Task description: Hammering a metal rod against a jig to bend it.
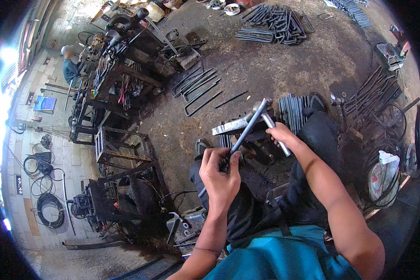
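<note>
My left hand (219, 173) is closed around a straight grey metal rod (248, 127), which slants up and away to the right over a narrow anvil (233, 125). In my right hand (283, 134) is the metal handle of a hammer (270, 122). The hammer's head is beside the rod's far end and partly hidden by it; I cannot tell whether they touch. To the right of the anvil, a bundle of straight rods (291, 113) lies by my right foot. More rod ends show beneath the anvil's left side, partly hidden.
U-shaped bent rods (196, 88) lie on the floor ahead, with a larger pile (282, 25) farther off. Machines on a dark workbench (121, 70) stand at the left, where another person (71, 65) is. A claw hammer (173, 226) lies at my lower left.
</note>
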Demonstrator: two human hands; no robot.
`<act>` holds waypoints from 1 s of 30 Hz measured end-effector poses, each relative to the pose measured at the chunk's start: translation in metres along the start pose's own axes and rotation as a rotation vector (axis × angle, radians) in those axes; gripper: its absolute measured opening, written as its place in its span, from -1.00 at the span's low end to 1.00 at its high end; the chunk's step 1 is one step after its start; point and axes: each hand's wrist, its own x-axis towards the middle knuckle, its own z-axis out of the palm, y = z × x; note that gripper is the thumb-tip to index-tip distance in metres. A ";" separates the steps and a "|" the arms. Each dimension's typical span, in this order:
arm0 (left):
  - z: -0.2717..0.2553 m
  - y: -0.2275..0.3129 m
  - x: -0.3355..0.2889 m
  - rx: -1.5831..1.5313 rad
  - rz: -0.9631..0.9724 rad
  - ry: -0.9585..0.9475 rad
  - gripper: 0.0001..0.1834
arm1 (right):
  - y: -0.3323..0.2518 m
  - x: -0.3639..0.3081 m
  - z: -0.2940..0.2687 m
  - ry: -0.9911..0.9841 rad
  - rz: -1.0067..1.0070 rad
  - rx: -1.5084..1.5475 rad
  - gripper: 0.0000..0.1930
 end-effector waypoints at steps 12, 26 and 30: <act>0.093 -0.130 -0.002 0.213 -0.230 -0.304 -0.64 | 0.012 0.011 0.000 -0.063 -0.003 0.289 -0.67; 0.174 -0.246 -0.059 0.210 -0.510 -0.435 -0.68 | 0.027 0.033 0.001 -0.586 0.090 0.773 -0.80; 0.169 -0.227 -0.049 0.092 -0.566 -0.427 -0.50 | 0.017 0.031 -0.002 -0.577 0.159 0.722 -0.78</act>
